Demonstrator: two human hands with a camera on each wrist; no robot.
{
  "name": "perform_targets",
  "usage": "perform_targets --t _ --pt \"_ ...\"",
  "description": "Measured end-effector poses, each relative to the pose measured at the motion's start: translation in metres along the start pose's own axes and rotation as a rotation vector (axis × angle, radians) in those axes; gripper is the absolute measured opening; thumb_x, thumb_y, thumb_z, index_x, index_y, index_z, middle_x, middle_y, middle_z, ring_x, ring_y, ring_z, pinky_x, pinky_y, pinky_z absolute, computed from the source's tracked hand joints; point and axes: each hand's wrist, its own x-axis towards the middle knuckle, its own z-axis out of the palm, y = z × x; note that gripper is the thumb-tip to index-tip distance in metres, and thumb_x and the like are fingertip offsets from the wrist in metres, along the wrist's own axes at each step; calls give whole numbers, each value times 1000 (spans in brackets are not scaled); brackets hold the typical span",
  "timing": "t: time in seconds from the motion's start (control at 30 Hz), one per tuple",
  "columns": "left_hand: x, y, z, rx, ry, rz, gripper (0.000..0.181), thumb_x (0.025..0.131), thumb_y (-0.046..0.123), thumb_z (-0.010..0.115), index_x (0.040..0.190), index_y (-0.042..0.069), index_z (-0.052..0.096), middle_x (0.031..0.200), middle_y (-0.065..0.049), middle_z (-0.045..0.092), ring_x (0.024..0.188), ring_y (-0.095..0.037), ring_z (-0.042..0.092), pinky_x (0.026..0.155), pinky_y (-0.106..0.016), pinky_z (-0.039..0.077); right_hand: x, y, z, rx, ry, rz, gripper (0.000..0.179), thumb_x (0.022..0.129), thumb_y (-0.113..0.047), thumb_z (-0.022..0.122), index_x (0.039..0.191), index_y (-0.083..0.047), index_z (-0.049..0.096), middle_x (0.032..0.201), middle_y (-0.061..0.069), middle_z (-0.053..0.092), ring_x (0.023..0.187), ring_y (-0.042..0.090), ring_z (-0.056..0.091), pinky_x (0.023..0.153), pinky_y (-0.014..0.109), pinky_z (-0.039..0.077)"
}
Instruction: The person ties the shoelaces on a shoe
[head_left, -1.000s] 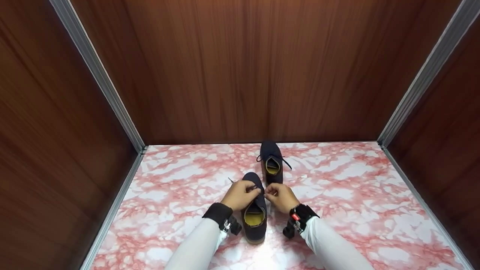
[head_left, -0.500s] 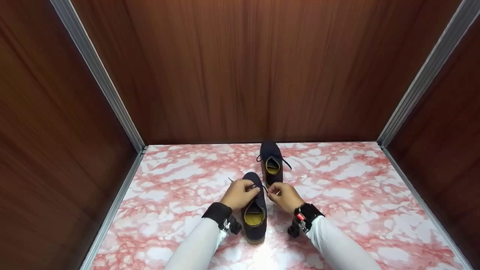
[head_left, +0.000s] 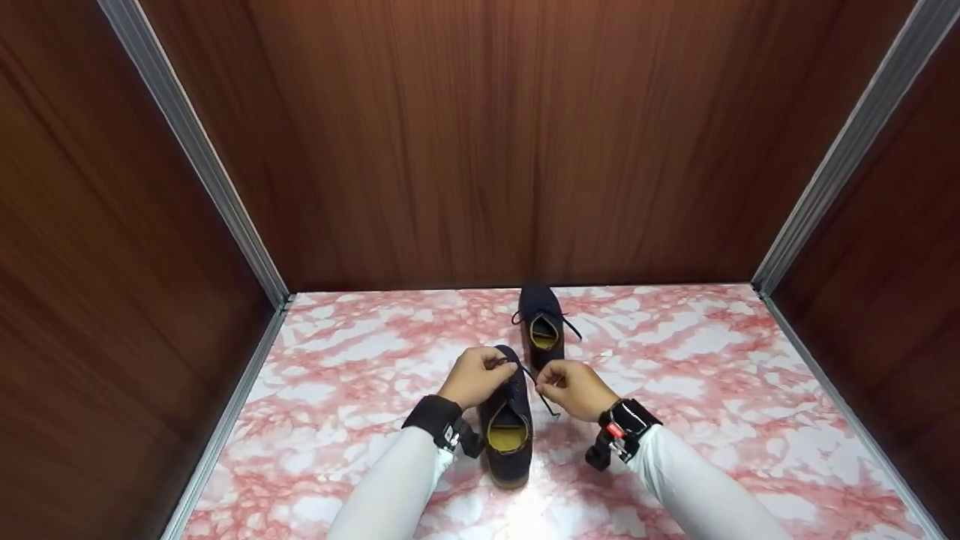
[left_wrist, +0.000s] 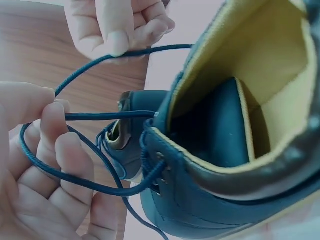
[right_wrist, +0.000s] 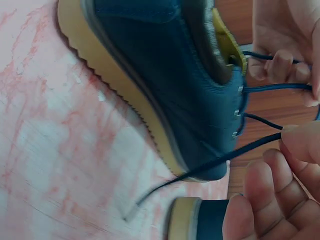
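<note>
A dark blue lace-up shoe (head_left: 508, 466) with a yellow lining stands upright between the two hands, its toe pointing away. The left hand (head_left: 476, 377) pinches its dark lace between thumb and fingers over the laced front. In the left wrist view, a lace loop (left_wrist: 82, 185) runs around that hand's fingers. To the right of the shoe, the right hand (head_left: 576, 390) pinches the lace too. A loose lace end (right_wrist: 220, 159) trails from its fingers in the right wrist view. The left hand covers part of the shoe's upper in the head view.
A matching shoe (head_left: 537, 300) with tied laces stands just beyond, close to the wooden back wall (head_left: 480, 150). Both shoes rest on a red-and-white marbled surface (head_left: 360, 337). Wooden side panels (head_left: 97, 262) with grey metal edging flank it.
The right hand has drawn a little to the right, and a lace end now hangs below it. The left hand has shifted slightly up. The lace tip left of that hand is no longer visible.
</note>
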Motion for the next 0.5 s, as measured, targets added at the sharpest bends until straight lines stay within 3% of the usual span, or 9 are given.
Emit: perform_targets --t 0.17,0.37,0.5 --pt "1 1 -2 -91 0 -35 18 94 18 73 83 4 71 69 8 63 63 -3 57 63 -19 49 1 -7 -8 23 -53 -1 8 96 -10 72 88 -10 71 77 -2 65 69 5 57 66 20 47" --pt "2 3 -2 -114 7 -44 22 96 20 71 85 1 71 77 -12 74 63 -5 59 63 -20 50 4 -13 -13 103 -93 24 8 97 -11 69 90 -6 70 77 -2 65 68 7 60 63 20 49" --pt "2 2 -4 -124 17 -41 23 96 20 72 85 0 72 75 -10 73 63 -5 59 63 -20 50 7 -17 -17 174 -111 50 10 97 -10 68 92 -2 70 78 4 67 68 8 60 61 19 50"
